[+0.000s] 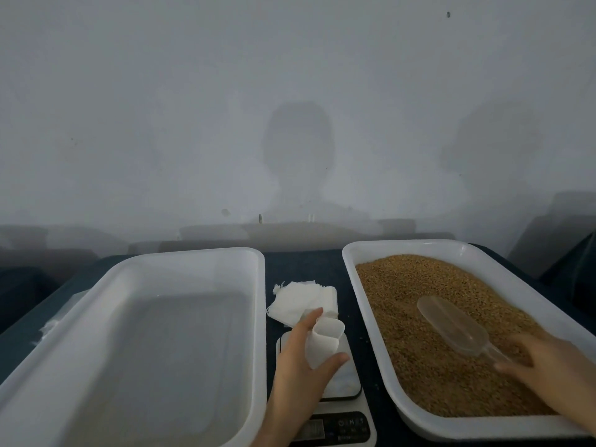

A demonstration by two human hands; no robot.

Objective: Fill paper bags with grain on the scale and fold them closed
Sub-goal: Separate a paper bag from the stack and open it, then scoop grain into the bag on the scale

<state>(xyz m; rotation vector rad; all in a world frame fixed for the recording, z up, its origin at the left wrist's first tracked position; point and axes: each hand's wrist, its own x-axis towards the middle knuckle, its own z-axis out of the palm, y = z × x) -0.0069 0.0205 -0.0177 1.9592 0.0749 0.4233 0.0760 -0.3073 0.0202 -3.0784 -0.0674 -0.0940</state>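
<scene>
- Bag (324, 340), lower centre, stands on the scale (342, 424); light and floppy, I judge, best held by its sides.
- My left hand (300, 359) grips it, thumb against fingers.
- My right hand (548, 366), lower right, meets the scoop (451, 327) on the grain (419, 298); too blurred to tell its grip.

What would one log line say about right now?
left grip: holds open paper bag on scale | right grip: at scoop handle in grain tray, hold unclear

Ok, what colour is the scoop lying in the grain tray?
Colourless, see-through plastic: the scoop lets the brown grain show through. Head view, the only one.
</scene>
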